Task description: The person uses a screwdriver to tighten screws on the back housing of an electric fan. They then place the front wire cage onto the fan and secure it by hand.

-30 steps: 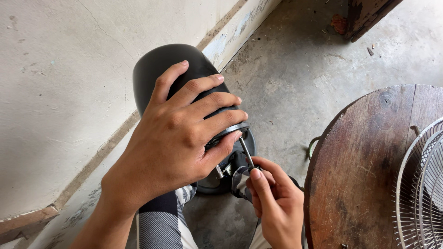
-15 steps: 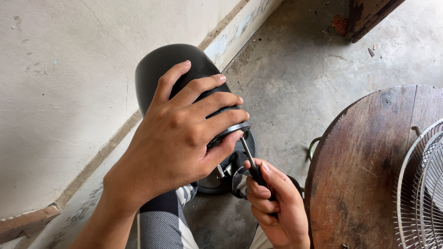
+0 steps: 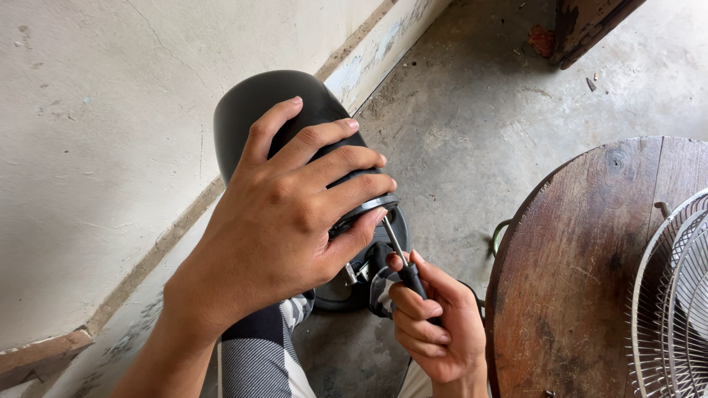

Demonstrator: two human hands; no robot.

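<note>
Here, seen from above, a person sits on a concrete floor (image 3: 472,140) beside a pale wall (image 3: 96,147) that fills the upper left of the frame. The left hand (image 3: 284,214) is spread wide and clamped over a rounded black motor housing (image 3: 254,107), which sits left of centre and is tipped so its domed back points to the upper left. The right hand (image 3: 431,324), at the lower centre, is closed in a fist around the dark handle of a screwdriver (image 3: 402,258); its thin metal shaft runs up and to the left, with the tip meeting the housing's rim just under the left fingertips. The two hands are close together but not touching. The work in hand looks like turning a screw at the housing's edge. The next move would seem to call for a steady hold on the housing and the tip kept seated while the handle is twisted. Striped fabric (image 3: 258,354) covers the person's leg at the bottom. A round, worn wooden desk (image 3: 575,273) fills the lower right, bearing a wire fan grille (image 3: 675,295) at the right edge. No packages, labels or signs are visible.
</note>
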